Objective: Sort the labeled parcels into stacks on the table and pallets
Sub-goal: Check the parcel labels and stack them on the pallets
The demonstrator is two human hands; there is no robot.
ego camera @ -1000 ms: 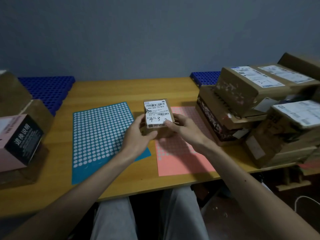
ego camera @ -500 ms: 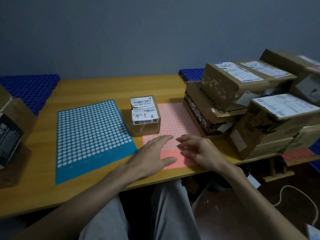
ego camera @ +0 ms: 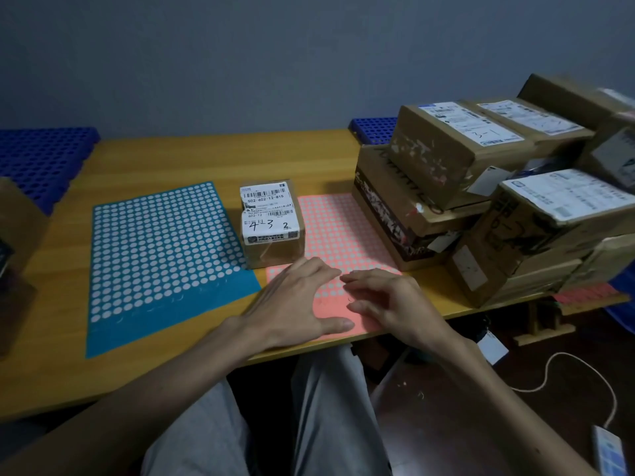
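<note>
Parcel-sorting room: labeled cartons (ego camera: 481, 187), blue pallets (ego camera: 41, 159).

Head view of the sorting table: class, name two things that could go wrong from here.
1. The parcel stack is piled unevenly, with tilted boxes near the table edge; a nudge might topple some to the floor.
2. The small parcel sits between the blue sheet and pink sheet, so its pile may be misread.
</note>
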